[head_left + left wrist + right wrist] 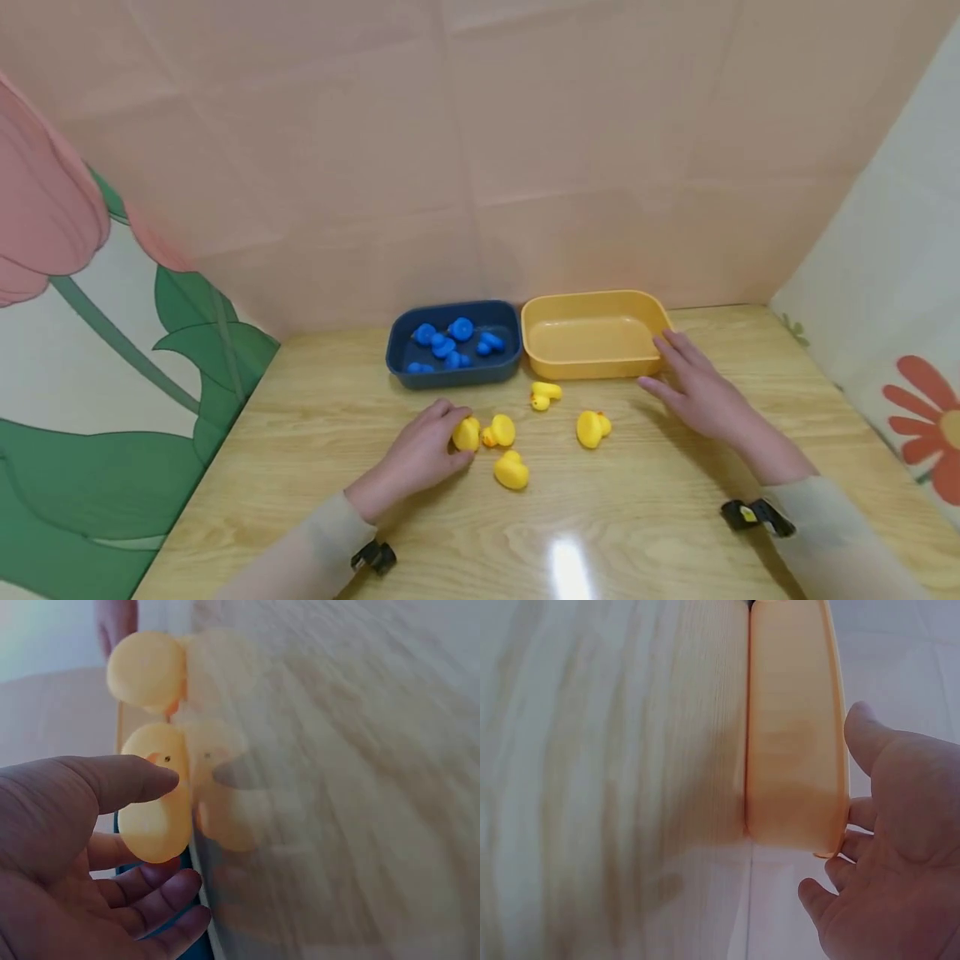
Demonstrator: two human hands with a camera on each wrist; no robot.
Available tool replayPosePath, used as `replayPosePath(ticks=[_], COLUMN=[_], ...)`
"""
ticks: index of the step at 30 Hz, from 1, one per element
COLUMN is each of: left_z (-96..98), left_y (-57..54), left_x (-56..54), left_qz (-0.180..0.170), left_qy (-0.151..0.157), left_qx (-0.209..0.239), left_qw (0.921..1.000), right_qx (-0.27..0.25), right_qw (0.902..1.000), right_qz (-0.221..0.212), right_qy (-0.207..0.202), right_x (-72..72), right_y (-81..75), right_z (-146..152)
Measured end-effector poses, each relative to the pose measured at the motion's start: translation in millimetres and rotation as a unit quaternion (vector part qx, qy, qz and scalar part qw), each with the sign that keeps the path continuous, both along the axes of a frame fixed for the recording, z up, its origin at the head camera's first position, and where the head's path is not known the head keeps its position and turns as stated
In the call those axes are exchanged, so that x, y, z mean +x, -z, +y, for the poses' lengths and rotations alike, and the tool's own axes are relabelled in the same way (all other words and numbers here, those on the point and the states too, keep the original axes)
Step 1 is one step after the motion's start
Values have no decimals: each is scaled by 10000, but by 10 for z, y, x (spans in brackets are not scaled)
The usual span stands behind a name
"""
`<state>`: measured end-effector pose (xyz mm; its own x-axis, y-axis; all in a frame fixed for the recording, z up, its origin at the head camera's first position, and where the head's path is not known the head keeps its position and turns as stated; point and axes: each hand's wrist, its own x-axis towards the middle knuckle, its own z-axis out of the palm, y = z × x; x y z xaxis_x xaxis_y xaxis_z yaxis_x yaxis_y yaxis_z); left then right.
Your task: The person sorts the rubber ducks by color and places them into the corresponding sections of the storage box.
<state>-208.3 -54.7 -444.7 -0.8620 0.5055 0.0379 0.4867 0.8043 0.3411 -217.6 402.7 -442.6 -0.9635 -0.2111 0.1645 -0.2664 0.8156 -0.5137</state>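
Observation:
My left hand [423,450] is low over the table, its thumb and index finger around a yellow toy duck [467,435]. In the left wrist view, the thumb lies across this duck [154,825] and the other fingers are spread loosely below. Right beside it lies a second yellow duck [502,431], with another duck [512,472] nearer me. My right hand [701,396] has its fingers extended at the right end of a yellow tray [592,369]. In the right wrist view, fingertips overlap the edge of the tray [791,735]; whether they touch it is unclear.
A dark blue tray [457,379] holding several blue ducks [442,346] stands left of the yellow tray, against the back wall. Two more yellow ducks lie apart: one duck [545,395] near the trays, another duck [593,429] farther right on the wooden table [645,517].

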Motion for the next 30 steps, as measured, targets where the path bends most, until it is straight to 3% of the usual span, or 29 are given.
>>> replayPosePath(ticks=[9, 16, 25, 30], left_z=[-91, -27, 327, 519], left_y=[-93, -297, -596, -714], left_x=[20, -9, -340, -510], left_qz=[-45, 127, 382, 612], left_qy=[-376, -541, -291, -322], left_qx=[652, 896, 1275, 1225], left_qw=[9971, 9944, 9907, 9901], right_qx=[-90, -201, -271, -260], right_qw=[9999, 9997, 9995, 9995], right_qz=[25, 76, 141, 24], right_qy=[-72, -117, -128, -188], right_x=[-18, -21, 7, -6], right_y=[6, 51, 43, 22], right_z=[46, 31, 67, 47])
